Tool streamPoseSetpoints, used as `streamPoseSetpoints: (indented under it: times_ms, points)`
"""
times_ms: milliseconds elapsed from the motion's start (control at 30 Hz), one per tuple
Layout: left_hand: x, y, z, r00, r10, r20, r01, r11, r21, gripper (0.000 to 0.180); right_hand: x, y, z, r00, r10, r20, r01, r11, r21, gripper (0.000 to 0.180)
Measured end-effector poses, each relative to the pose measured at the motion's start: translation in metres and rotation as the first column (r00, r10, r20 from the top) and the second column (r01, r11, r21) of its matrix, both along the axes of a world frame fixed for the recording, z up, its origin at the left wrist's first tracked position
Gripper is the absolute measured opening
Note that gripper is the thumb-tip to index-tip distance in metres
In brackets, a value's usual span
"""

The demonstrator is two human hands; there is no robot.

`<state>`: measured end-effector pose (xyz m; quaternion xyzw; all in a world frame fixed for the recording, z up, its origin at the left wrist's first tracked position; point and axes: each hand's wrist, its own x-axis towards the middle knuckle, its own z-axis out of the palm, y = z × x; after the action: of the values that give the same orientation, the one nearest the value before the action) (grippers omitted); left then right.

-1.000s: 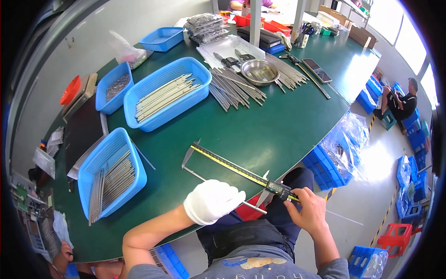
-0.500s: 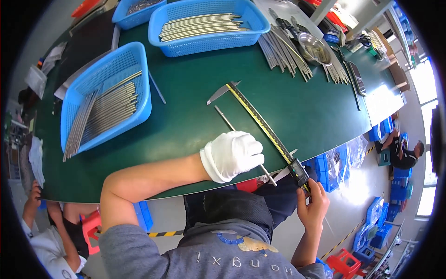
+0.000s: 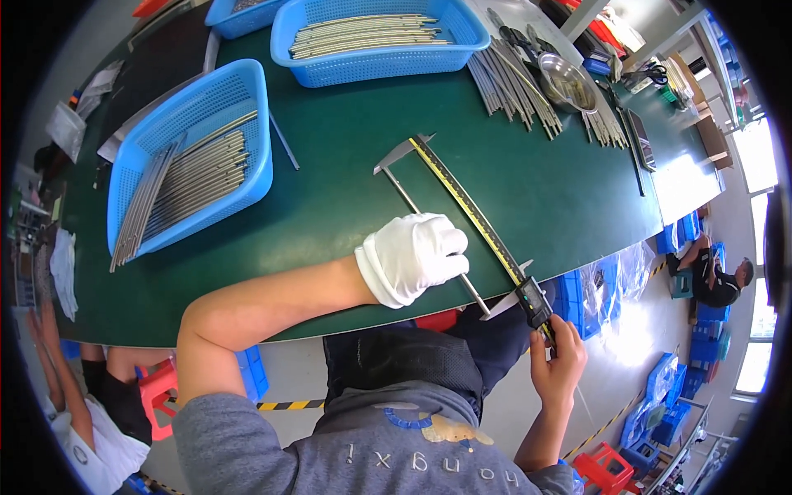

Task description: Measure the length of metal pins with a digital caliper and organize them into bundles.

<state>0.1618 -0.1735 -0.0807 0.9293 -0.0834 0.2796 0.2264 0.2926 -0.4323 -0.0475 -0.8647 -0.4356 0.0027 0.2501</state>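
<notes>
Both ends of a metal rod (image 3: 403, 191) appear at the jaws of a caliper (image 3: 469, 206), across the edge of the counter (image 3: 330, 181); left hand (image 3: 417, 256), gloved, closed around the rod's middle, seemingly for alignment; right hand (image 3: 558, 346), bare, gripping the display end (presumably to steady it)

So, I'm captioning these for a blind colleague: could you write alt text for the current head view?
A white-gloved left hand holds a thin metal rod between the jaws of a long digital caliper, while the bare right hand grips it near the display. Beyond, on a green table, are blue baskets of rods and loose rods beside a metal bowl.
</notes>
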Motion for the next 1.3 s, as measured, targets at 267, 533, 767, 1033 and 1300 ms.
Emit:
streamPoseSetpoints:
  times_ms: [267, 533, 767, 1033, 1300]
  points:
    - [-0.002, 0.001, 0.000, 1.000, -0.009, 0.011, 0.009, 1.000, -0.023, 0.022, -0.003, -0.001, 0.001, 0.999, -0.017, -0.045, 0.016, 1.000, -0.008, 0.027]
    - [-0.002, 0.009, 0.003, 0.998, -0.056, -0.022, 0.055, 0.998, -0.030, 0.028, -0.003, -0.003, 0.000, 0.999, -0.008, -0.037, 0.008, 1.000, 0.017, 0.030]
    - [-0.007, 0.012, 0.008, 0.997, -0.023, -0.070, 0.023, 1.000, -0.001, 0.035, -0.006, -0.002, -0.003, 0.997, 0.007, -0.077, -0.004, 0.999, 0.042, 0.030]
    - [-0.007, 0.012, 0.008, 0.997, -0.024, -0.077, 0.023, 1.000, -0.017, 0.037, -0.005, -0.004, -0.007, 0.998, -0.009, -0.058, 0.011, 0.999, 0.041, 0.029]
    - [-0.002, 0.013, 0.016, 0.996, -0.088, -0.006, 0.088, 0.996, 0.001, 0.032, -0.005, -0.004, -0.009, 0.999, -0.031, -0.012, 0.031, 0.999, 0.014, 0.028]
